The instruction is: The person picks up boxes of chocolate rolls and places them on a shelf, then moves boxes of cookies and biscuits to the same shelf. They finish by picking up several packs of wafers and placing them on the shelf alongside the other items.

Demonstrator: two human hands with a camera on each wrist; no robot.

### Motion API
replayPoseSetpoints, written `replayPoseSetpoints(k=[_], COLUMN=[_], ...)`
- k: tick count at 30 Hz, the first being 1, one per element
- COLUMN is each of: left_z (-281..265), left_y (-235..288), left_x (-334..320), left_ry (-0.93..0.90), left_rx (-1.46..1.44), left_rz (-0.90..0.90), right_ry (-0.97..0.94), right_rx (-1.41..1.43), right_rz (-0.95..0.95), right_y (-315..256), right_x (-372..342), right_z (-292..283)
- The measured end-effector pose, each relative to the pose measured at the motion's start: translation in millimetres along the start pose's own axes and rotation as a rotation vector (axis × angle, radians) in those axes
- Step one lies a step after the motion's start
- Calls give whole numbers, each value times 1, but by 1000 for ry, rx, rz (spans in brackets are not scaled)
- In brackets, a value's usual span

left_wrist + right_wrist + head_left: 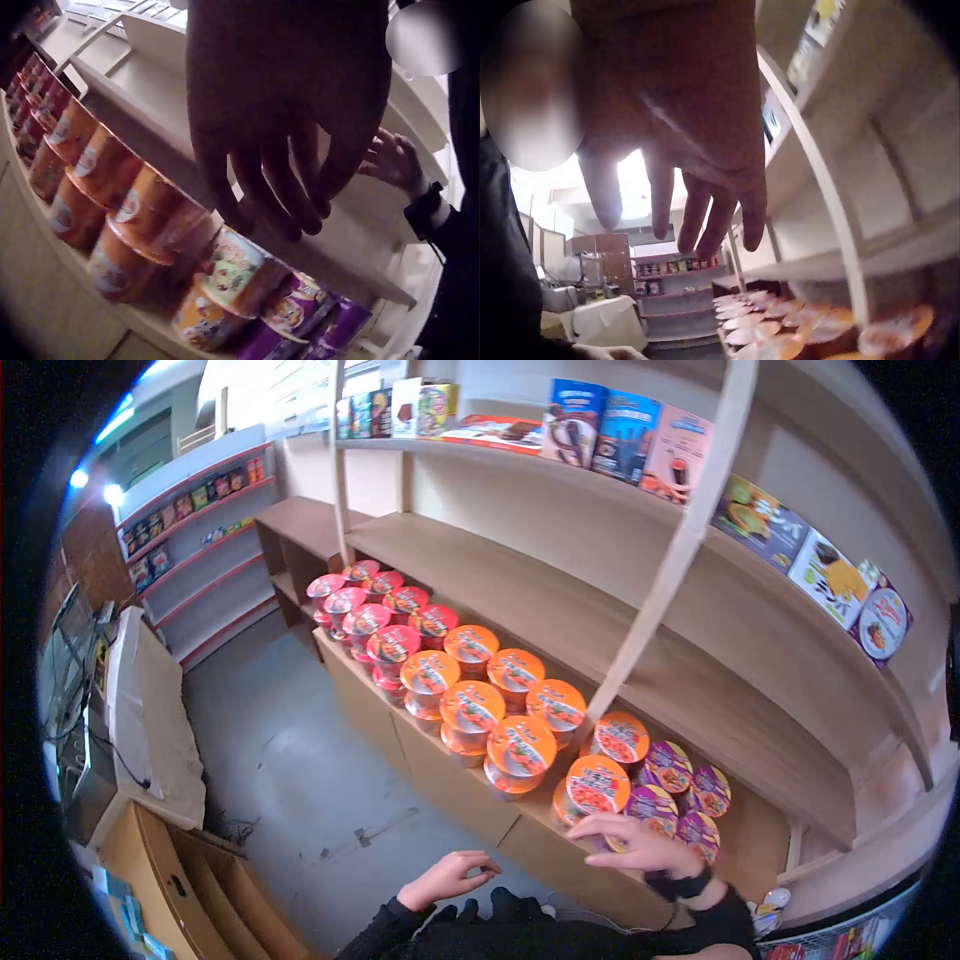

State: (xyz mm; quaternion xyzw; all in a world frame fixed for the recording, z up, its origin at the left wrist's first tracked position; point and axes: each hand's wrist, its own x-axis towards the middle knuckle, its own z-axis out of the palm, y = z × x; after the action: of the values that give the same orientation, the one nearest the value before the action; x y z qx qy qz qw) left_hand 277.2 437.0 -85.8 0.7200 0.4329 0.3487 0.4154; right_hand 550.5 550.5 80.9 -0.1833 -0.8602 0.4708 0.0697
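My left hand point(452, 879) hangs in front of the shelf unit with relaxed fingers and nothing in it. My right hand point(635, 844), a black band at its wrist, is over the front edge near purple-lidded cups point(652, 807) and an orange-lidded cup point(598, 784); whether it touches a cup I cannot tell. The right wrist view shows the right hand's fingers point(660, 202) spread and empty. In the left wrist view the left hand point(289, 112) hangs above orange cups point(112, 255). Red-lidded cups point(392, 644) stand in rows farther left, many of them stacked.
A wooden post point(668, 565) divides the shelf unit. Boxes point(625, 437) line the upper shelf. At the left stand a snack rack point(205, 545), a pale covered counter point(160, 700) and an open brown cabinet point(165, 890). Grey floor point(290, 760) lies between.
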Motion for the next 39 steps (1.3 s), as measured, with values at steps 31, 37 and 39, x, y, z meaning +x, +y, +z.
replayPoseSetpoints(k=[31,37,39], left_z=[-308,-368,-386], left_y=[-145,-182,-198], left_x=[-65,-54,-52], left_ry=[269,371,270], left_rx=[267,158,102], left_rz=[-434,-359,-434], right_ry=[-124,-115,-95], right_rx=[871,826,800], right_rz=[-131,-36,-20], right_y=[39,46,55], right_x=[490,544,563], right_z=[130,126,128])
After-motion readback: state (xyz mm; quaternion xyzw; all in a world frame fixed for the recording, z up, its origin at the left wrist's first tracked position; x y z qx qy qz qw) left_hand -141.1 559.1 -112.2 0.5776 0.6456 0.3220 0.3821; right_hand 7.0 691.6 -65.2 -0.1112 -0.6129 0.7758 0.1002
